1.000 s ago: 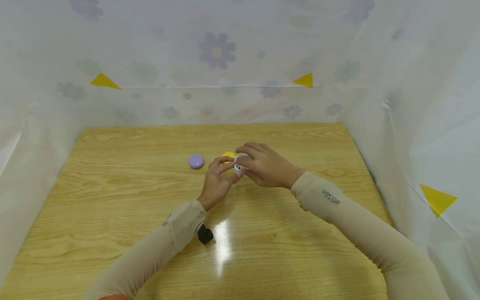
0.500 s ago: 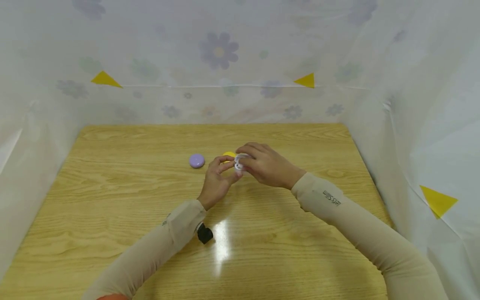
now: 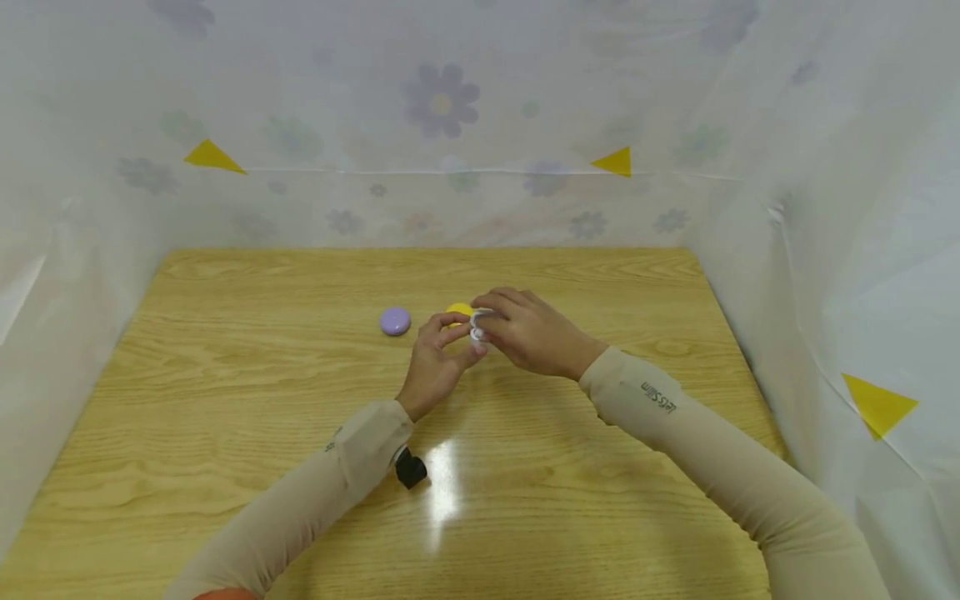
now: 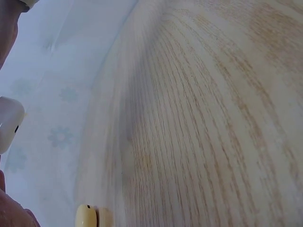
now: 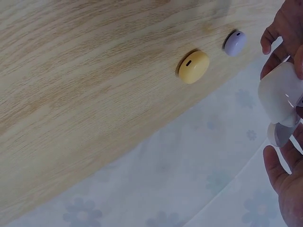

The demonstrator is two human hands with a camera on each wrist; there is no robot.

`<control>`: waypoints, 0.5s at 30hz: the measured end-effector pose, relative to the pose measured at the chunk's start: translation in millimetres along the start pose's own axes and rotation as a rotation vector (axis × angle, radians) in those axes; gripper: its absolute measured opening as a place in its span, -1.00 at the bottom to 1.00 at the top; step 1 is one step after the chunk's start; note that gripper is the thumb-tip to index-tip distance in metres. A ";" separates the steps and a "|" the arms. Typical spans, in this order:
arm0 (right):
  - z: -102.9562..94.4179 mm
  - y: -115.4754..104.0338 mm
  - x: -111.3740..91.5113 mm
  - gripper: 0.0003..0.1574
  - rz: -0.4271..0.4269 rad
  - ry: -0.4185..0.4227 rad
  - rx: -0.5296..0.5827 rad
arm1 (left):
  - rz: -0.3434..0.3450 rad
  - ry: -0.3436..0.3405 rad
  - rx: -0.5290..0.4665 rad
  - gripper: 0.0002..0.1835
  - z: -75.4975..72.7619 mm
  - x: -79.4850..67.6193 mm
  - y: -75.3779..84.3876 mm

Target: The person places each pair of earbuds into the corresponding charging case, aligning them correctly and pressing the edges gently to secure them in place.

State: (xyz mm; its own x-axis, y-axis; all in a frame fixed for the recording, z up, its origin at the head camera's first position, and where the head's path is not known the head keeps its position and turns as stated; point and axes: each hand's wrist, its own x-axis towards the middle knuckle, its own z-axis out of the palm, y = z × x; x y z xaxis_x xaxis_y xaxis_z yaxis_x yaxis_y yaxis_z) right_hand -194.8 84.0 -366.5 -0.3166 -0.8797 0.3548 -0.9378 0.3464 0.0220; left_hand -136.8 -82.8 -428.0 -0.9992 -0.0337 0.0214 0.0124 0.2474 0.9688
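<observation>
A small white earbud case is held above the table between both hands, its lid swung open. My left hand grips the case from the left with thumb and fingers. Close against it on the right, my right hand has curled fingers and thumb at the lid and the opening. Those fingers cover most of the case in the head view, so whether they also pinch an earbud cannot be told. Only one end of the white case shows in the left wrist view.
A rounded yellow case with a dark slot lies on the wooden table behind the hands. Left of it is a similar lavender case. Flower-patterned sheeting encloses the back and sides.
The white case has gone from showing a dark spot at its opening to showing its inside and raised lid. My right fingers have shifted slightly at it; my left hand stays put.
</observation>
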 end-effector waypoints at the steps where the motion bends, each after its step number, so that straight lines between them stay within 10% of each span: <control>1: 0.4 0.2 -0.1 -0.74 0.003 0.001 0.004 | -0.003 -0.001 -0.002 -0.57 0.2 0.1 -0.3; 15: -1.7 3.2 -4.2 -0.78 -0.017 0.107 0.090 | -0.010 -0.004 -0.010 -0.56 -1.1 1.5 1.7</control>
State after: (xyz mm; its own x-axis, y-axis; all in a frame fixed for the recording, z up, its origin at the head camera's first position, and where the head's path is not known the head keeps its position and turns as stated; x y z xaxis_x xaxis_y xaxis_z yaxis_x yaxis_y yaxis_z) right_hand -196.3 89.3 -366.3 -0.2880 -0.8437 0.4531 -0.9535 0.2968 -0.0533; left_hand -138.3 -83.5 -426.0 -0.9994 -0.0322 0.0104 0.0025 0.2373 0.9714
